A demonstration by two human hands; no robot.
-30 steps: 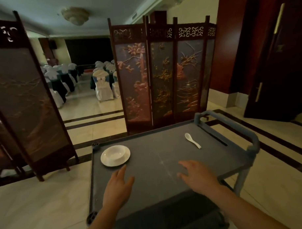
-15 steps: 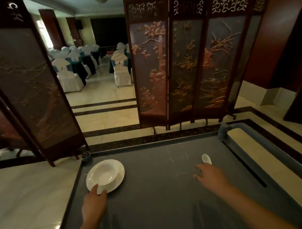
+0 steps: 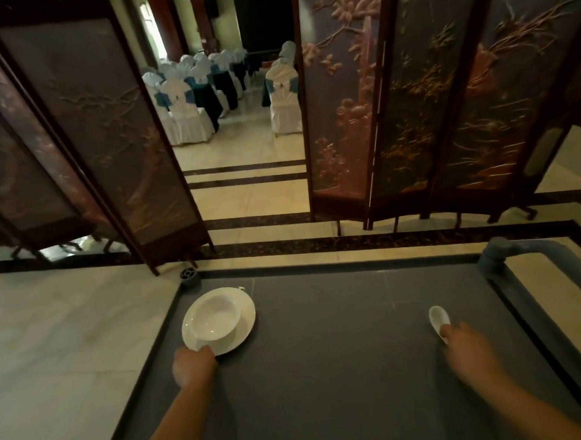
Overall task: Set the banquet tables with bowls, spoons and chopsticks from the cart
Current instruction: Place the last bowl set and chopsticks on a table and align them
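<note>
The left hand (image 3: pixel 193 364) pinches the plate (image 3: pixel 243 325) by its near rim, ten o'clock on the cart (image 3: pixel 337 366), bowl (image 3: pixel 215 318) loose atop. The right hand (image 3: pixel 468 345) covers the handle of the spoon (image 3: pixel 439 317) at two o'clock, grip unclear. Lifted one-sided, the plate may shed the bowl.

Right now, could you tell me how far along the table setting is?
Done: no set table shows yet. In hand: the left hand grips the plate under the bowl on the cart; the right hand covers the spoon handle. Left: carrying both past the screens to the covered chairs; no chopsticks show.
</note>
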